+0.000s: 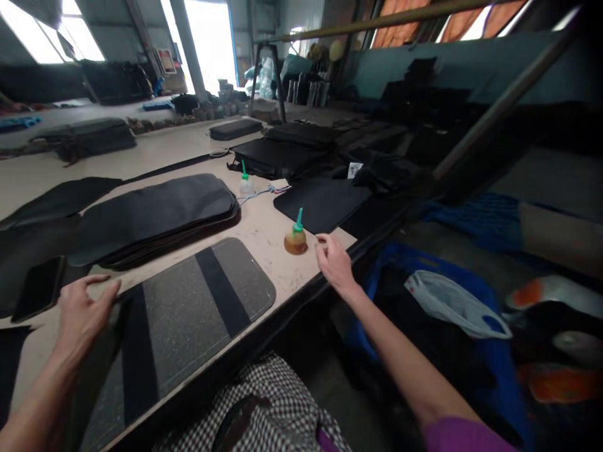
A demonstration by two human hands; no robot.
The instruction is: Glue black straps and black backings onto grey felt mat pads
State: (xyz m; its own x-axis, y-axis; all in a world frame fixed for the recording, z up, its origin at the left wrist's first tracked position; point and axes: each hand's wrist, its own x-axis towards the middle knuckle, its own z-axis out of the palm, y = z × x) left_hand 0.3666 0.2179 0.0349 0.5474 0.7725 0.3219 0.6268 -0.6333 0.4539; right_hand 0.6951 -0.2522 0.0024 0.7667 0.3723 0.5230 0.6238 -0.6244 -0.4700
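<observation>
A grey speckled panel [183, 320] with two black strips across it lies on the table in front of me. My left hand [87, 307] is over the panel's left end, thumb and fingers apart, with nothing held. My right hand [332, 256] is near the table's front edge, its fingers slightly curled and apart, with nothing visible in them. Just left of it stands a round bottle of amber liquid [295, 242] with a green nozzle. Behind the panel is a stack of black pieces [160, 213]. A second, clear bottle [245, 185] with a green nozzle stands farther back.
A dark phone-like slab [38, 289] lies at the left. Black flat pieces [323, 201] and black bundles cover the table's back right. Below the table on the right is a blue crate [499, 370] with a white plastic bag [452, 301]. A metal pole [504, 94] slants at the right.
</observation>
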